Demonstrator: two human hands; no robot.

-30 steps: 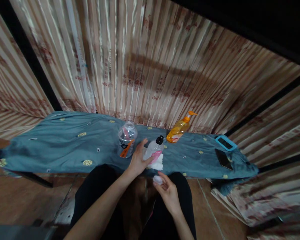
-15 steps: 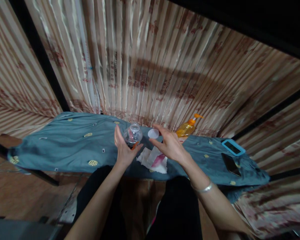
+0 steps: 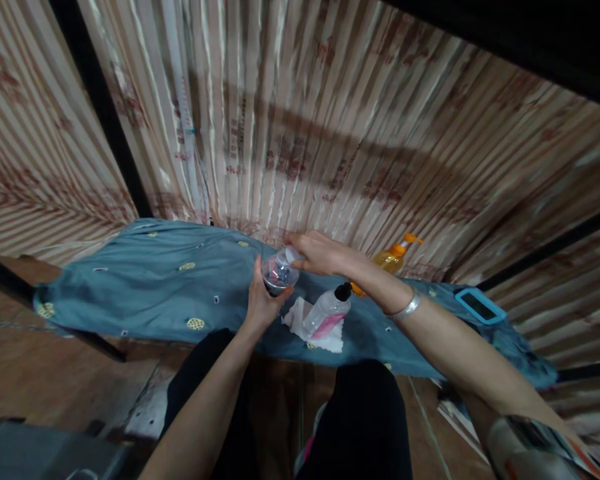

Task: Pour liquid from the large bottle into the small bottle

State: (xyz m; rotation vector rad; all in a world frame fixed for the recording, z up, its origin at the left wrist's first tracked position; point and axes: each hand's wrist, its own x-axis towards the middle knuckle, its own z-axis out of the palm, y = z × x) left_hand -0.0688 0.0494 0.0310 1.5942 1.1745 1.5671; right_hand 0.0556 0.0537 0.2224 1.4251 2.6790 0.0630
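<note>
While the left hand wraps its fingers around the upright clear jar standing on the table, the right hand comes in from the right, fingers pinched on a white lid directly over the jar's mouth.

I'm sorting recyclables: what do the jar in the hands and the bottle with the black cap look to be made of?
The jar, gripped by the left hand, looks like clear glossy plastic: you see through it. The bottle with the black cap seems translucent plastic with a pink label. Glass cannot be ruled out for either.
</note>
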